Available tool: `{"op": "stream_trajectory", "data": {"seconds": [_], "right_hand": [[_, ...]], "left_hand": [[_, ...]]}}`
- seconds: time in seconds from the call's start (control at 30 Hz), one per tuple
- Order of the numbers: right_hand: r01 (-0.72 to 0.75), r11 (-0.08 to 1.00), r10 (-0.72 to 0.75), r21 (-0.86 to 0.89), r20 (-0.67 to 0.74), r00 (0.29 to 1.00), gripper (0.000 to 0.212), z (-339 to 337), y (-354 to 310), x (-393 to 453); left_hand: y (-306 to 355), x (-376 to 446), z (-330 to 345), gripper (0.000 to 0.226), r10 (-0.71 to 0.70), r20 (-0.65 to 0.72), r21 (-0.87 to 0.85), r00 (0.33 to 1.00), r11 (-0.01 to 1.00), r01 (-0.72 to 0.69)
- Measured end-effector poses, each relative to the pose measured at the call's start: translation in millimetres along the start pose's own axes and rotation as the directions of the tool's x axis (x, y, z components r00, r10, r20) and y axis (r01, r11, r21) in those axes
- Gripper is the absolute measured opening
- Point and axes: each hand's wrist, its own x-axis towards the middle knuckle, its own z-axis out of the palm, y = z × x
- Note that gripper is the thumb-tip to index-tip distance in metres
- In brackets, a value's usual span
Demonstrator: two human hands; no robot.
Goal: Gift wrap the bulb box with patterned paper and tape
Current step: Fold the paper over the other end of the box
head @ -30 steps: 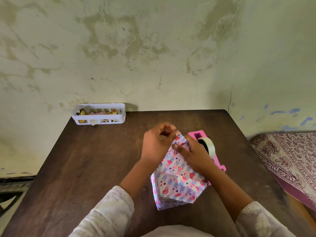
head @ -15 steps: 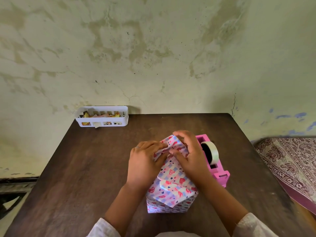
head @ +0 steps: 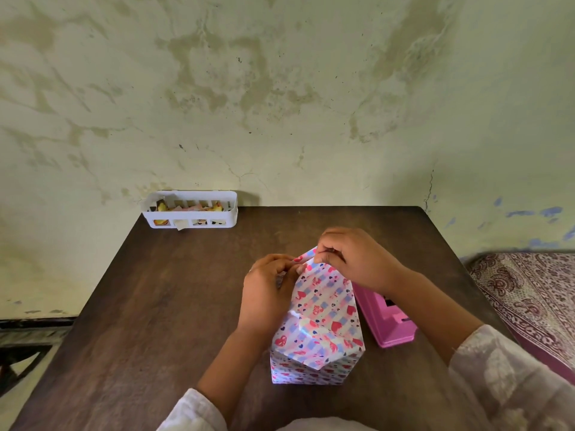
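Way off to the left of the hands, a white basket (head: 189,209) with some scraps in it sits at the back edge of the brown table (head: 155,306), against the stained wall (head: 280,88). The left hand (head: 269,293) has its fingers curled in, pinching the left side of the paper flap (head: 306,255) at the far end of the box (head: 317,325). That box, covered in heart-pattern paper, runs from the pinch back toward the person and sits flat on the table. The right hand (head: 354,259) pinches the same flap from the right, fingers curled tight on it, so both grips meet at the flap's tip. Just right of the box, under the right wrist, is a pink tape dispenser (head: 385,318). Patterned cloth (head: 529,293) further right.
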Motion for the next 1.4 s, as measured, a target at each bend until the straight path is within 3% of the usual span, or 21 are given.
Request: {"op": "stream_trajectory", "data": {"seconds": [0.1,0.33,0.77,0.83,0.9,0.97,1.07,1.27,1.4], "right_hand": [[-0.031,0.999,0.031,0.014,-0.016,0.999,0.016,1,-2,1],[-0.077,0.995,0.083,0.062,-0.094,0.992,0.011,3,-10,2],[-0.181,0.946,0.232,0.267,-0.171,0.958,0.014,2,-15,3],[-0.178,0.924,0.233,0.338,-0.13,0.964,0.02,0,-15,1],[-0.213,0.892,0.236,0.399,-0.009,0.972,0.033,-1,-12,-3],[-0.261,0.883,0.24,0.389,0.103,0.965,0.032,3,-9,-8],[-0.282,0.904,0.285,0.322,0.039,0.958,0.017,18,-8,-13],[-0.307,0.878,0.364,0.368,-0.095,0.927,0.016,30,-15,-20],[-0.314,0.872,0.39,0.376,-0.144,0.909,0.021,35,-20,-25]], "left_hand": [[1,-3,-1,0.011,-0.021,-0.017,-0.1,1.0,0.995,0.019],[0,-6,-5,0.026,-0.162,0.037,-0.247,0.986,0.955,0.166],[0,-7,-5,0.021,-0.054,-0.012,-0.224,0.998,0.973,0.05],[-1,-7,-5,0.019,-0.064,-0.025,-0.223,0.998,0.973,0.057],[-1,-6,-5,0.017,-0.078,-0.036,-0.235,0.996,0.97,0.067],[-1,-6,-4,0.021,-0.083,-0.042,-0.26,0.996,0.963,0.07],[-1,-5,-3,0.026,-0.064,-0.037,-0.267,0.997,0.962,0.052],[-7,-4,-7,0.023,-0.062,0.08,-0.202,0.995,0.976,0.077],[-8,-7,-12,0.024,-0.16,0.268,-0.398,0.95,0.88,0.26]]}}
